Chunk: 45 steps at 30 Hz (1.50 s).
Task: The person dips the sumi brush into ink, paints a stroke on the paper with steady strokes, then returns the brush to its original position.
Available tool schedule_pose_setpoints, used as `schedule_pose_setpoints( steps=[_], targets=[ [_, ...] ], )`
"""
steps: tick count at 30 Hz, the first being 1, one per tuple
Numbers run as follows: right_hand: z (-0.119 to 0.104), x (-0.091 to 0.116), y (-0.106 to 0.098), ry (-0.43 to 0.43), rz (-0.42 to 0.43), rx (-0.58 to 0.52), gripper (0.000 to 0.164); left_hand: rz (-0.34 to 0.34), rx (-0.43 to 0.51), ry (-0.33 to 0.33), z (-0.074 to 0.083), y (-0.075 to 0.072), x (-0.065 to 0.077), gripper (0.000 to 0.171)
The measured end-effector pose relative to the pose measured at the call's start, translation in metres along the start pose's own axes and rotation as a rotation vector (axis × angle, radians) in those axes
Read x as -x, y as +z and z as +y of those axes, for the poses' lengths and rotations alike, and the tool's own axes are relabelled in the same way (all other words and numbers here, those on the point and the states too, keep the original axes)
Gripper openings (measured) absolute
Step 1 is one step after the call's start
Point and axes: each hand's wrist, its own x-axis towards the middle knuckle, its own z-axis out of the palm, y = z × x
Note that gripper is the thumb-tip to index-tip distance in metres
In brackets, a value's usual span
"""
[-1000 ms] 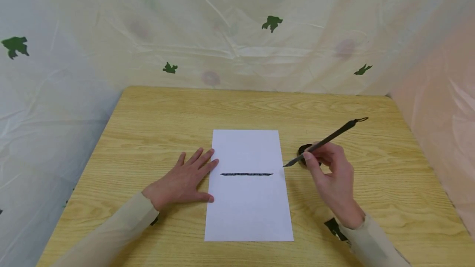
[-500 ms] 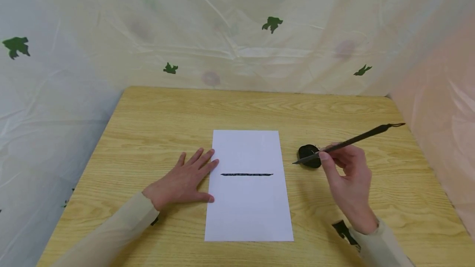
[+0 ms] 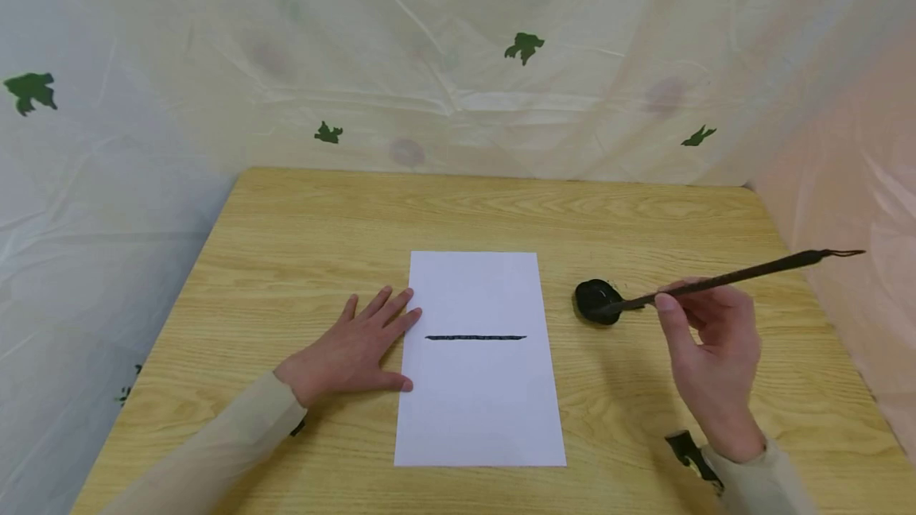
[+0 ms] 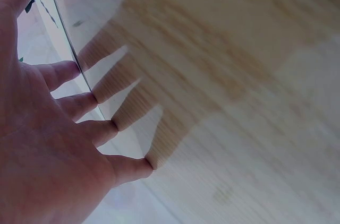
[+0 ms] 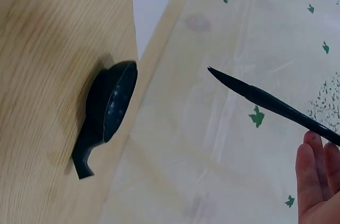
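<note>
My left hand (image 3: 358, 352) rests with fingers spread across the left edge of a white sheet of paper (image 3: 479, 412). A single black horizontal stroke (image 3: 475, 338) crosses the sheet's middle. Right of the paper, my right hand (image 3: 716, 364) pinches a dark calligraphy brush (image 3: 751, 271) between thumb and fingers. The brush slants, its loop end up to the right, and its tip overlaps a small black ink dish (image 3: 590, 295) in the head view. From the right wrist, the brush tip (image 5: 223, 77) shows apart from the dish (image 5: 109, 99), which has a short handle.
The wood-grain table (image 3: 322, 221) is ringed by pale hanging sheeting (image 3: 444, 62) with green leaf-like patches at the back and sides. Bare wood lies behind the paper and around the dish.
My right hand has moved right, drawing the brush tip from beside the paper's right edge to over the ink dish. The brush lies flatter. My left hand and the paper stay put.
</note>
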Motion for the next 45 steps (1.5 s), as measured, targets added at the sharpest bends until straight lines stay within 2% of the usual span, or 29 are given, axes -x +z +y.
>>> schedule_pose_setpoints(
  steps=[10,16,28,40,45],
  targets=[
    [0.002,-0.005,-0.015,0.027,0.042,-0.027,0.035,0.004,-0.011,-0.005,-0.002,0.003,0.0,0.102],
    [0.01,-0.005,-0.021,0.023,0.037,0.019,0.037,0.007,-0.016,-0.005,-0.002,0.004,0.0,0.102],
    [0.026,-0.006,-0.037,0.011,-0.055,0.144,0.03,0.004,-0.008,-0.004,-0.002,0.002,0.001,0.102],
    [0.037,-0.005,-0.047,0.02,-0.109,0.168,0.027,0.002,-0.013,0.001,-0.002,0.002,0.0,0.102],
    [0.04,-0.003,-0.05,0.037,-0.117,0.22,0.027,-0.001,-0.008,0.001,-0.002,0.002,0.0,0.102]
  ],
)
